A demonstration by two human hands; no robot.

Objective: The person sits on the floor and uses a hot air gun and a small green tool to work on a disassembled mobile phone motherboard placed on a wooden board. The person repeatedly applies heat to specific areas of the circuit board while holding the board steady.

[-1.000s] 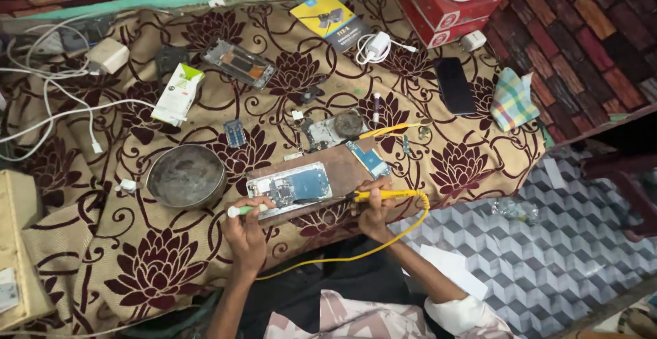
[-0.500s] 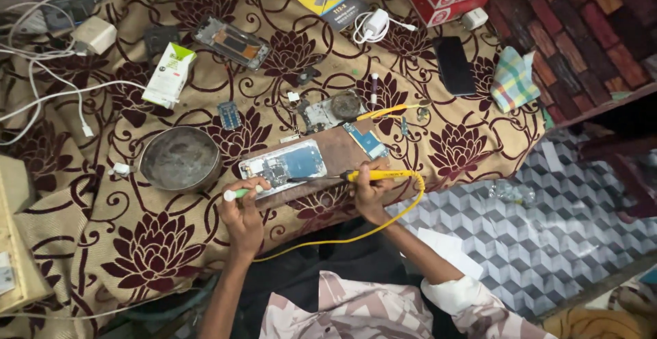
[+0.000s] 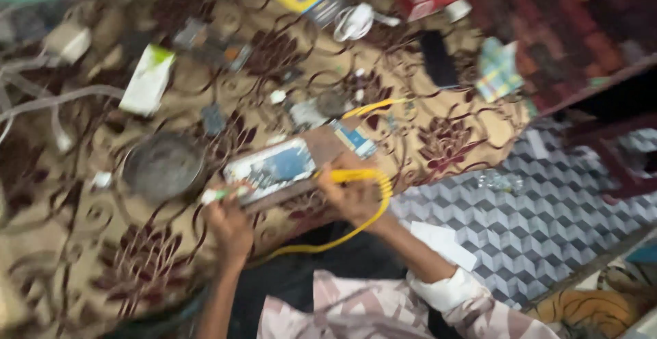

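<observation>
Both hands sit slightly lower than before. Left hand pinches one green-tipped tool; right hand grips one yellow-handled tool with its yellow cable, touching one opened phone. One round metal dish alongside; contents blurred.

shirt: pale pink, darker blotchy print | right sleeve: rolled, white lining at cuff | left forearm bare, no sleeve visible | hands bare, no gloves | frame blurred, finer detail unreadable
</observation>
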